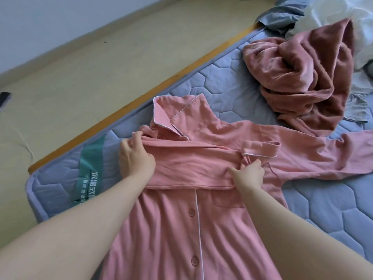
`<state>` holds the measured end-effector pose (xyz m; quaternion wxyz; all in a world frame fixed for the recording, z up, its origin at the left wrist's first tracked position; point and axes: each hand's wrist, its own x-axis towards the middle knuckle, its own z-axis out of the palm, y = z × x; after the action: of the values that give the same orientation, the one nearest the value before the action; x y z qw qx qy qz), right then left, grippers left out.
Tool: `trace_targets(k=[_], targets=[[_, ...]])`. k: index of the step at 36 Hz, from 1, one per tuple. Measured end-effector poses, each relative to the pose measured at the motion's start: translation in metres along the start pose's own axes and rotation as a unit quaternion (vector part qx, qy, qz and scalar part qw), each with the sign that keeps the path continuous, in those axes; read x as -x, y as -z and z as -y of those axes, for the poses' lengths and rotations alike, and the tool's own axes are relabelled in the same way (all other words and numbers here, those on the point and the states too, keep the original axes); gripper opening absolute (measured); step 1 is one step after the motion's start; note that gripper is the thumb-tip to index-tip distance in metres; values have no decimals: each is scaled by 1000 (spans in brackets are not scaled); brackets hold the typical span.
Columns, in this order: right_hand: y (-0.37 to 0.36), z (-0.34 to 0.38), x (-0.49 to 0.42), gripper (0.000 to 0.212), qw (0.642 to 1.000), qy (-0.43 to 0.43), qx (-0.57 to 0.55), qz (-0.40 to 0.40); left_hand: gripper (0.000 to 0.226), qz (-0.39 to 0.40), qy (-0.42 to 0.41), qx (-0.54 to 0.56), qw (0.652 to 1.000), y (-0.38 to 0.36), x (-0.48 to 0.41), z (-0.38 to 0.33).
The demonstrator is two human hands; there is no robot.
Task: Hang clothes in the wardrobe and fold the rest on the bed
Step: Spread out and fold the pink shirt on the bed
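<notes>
My arms (pixel 60 229) reach out. My left hand (pixel 137 156) grips the pink shirt (pixel 171 239) at its shoulder. My right hand (pixel 249 174) pinches the sleeve (pixel 201 164) folded across the chest. The shirt lies flat on the bed (pixel 323 209), long way near to far, collar far. A brown cloth (pixel 298 73) sits far right.

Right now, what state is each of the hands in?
Left hand: grips the pink pyjama shirt at its shoulder fold.
Right hand: pinches its folded sleeve.
</notes>
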<state>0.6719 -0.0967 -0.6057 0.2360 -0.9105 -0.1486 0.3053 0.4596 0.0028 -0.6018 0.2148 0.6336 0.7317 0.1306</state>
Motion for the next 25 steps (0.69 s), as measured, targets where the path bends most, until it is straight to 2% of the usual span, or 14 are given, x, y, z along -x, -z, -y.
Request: trace_targets(k=[2,4,6,8,9,10,11,13,15,18,20,25], targets=[[0,-2,-5,45,1000,-7,12,-25,70,10,46,-1,999,9,-11,4],[1,-7,-12,28,999,-18,2,-46,82,65,153,62,984,12,-30,12],[5,-12,-15,23,998,-32,-22,-53,80,143,284,204,926,15,-43,15],[6,-15,-14,20,997,-32,-39,-56,43,231,337,315,857,23,-49,17],[5,-17,-14,20,997,-28,-44,-54,21,246,336,352,838,28,-49,18],[4,-18,-14,18,997,-24,-46,-52,9,241,329,383,829,30,-54,20],[2,-18,-15,16,997,-21,-45,-51,12,218,314,421,822,30,-61,23],[-1,-18,-13,13,998,-23,-40,-51,37,146,306,487,805,30,-68,36],[-6,-16,-10,16,997,-36,-39,-52,48,84,356,495,788,29,-66,53],[-12,-14,-8,28,995,-62,-52,-61,68,86,414,493,761,21,-64,78],[-14,-11,-9,36,990,-83,-80,-78,78,117,394,498,764,20,-66,79],[-15,-5,-11,40,979,-127,-121,-107,31,128,255,479,830,36,-73,61]])
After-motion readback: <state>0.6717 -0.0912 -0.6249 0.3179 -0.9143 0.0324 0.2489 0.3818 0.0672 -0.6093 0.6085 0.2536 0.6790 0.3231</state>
